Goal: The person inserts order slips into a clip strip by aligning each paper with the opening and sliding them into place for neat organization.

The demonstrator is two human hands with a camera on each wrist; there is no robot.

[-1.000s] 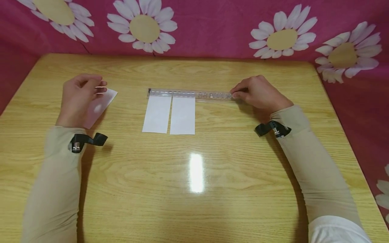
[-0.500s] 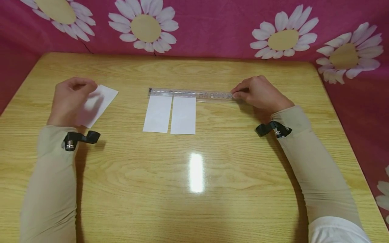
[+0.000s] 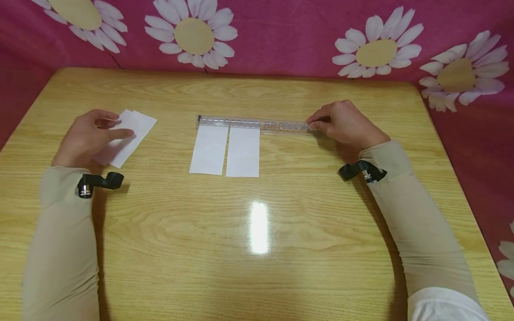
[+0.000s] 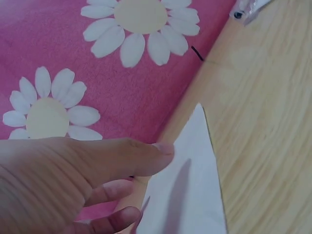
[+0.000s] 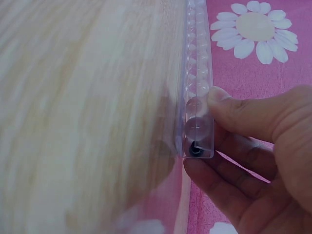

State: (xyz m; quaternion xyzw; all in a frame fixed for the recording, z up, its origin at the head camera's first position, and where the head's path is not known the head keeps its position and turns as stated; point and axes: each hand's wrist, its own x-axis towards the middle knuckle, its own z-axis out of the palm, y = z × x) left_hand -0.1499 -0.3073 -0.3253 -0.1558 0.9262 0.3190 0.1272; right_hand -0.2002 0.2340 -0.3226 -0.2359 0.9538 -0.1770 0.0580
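My right hand (image 3: 343, 125) pinches the right end of a long clear plastic case (image 3: 237, 122), between thumb and fingers. In the right wrist view, this case (image 5: 197, 92) shows a row of clear round beads and a dark round piece at its end. It lies across the top ends of two white paper slips, a left slip (image 3: 208, 151) and a right slip (image 3: 242, 154), set side by side with a narrow gap. My left hand (image 3: 90, 136) is over a few overlapping white slips (image 3: 134, 133) at the left, thumb and forefinger spread apart.
The wood-grain table (image 3: 257, 276) runs back to a pink cloth (image 3: 281, 40) printed with white daisies. A bright light reflection (image 3: 259, 227) shows on the tabletop. Each wrist bears a black camera mount, a left mount (image 3: 98, 183) and a right mount (image 3: 363, 171).
My left hand has shifted left and a little down over the slips, its thumb and forefinger spreading apart, uncovering more paper. My right hand and the case stay in place.
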